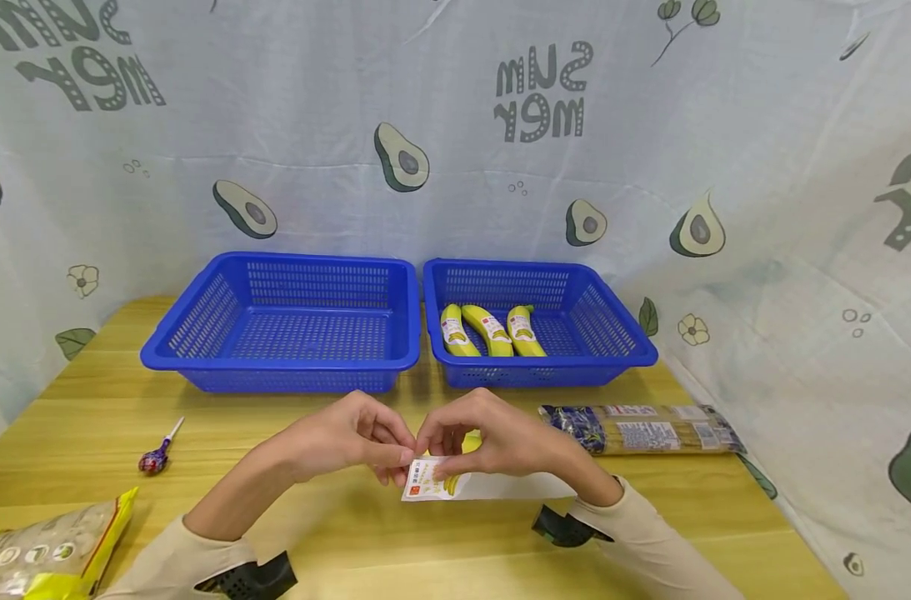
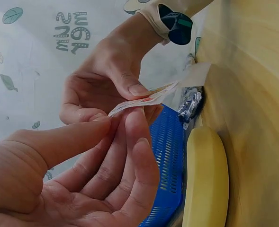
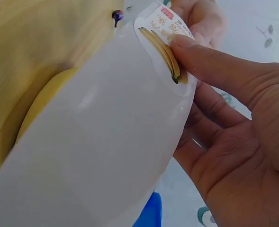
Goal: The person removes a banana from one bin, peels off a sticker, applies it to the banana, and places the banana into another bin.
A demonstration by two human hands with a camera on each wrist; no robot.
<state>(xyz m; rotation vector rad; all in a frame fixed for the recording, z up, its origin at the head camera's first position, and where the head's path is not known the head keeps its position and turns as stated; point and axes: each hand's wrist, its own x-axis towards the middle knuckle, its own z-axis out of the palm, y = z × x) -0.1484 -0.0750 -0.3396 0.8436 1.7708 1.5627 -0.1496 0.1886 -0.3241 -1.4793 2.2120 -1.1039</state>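
A white backing strip (image 1: 511, 487) with a printed banana sticker (image 3: 160, 49) at its end is stretched between both hands above the table. My right hand (image 1: 500, 437) pinches the strip at the sticker, with the thumb on the printed face. At the sticker's end corner, my left hand (image 1: 350, 437) pinches the edge between thumb and forefinger. The two hands' fingertips nearly meet there. Beneath them a yellow banana (image 2: 206, 179) lies on the table, mostly hidden by the right hand and strip in the head view.
Three labelled bananas (image 1: 488, 331) lie in the right blue basket (image 1: 613, 360); the left blue basket (image 1: 275, 364) stands beside it. A lollipop (image 1: 155, 458) and a yellow-edged bag (image 1: 57, 546) are on the left. A long pack of noodles (image 1: 650, 429) lies on the right.
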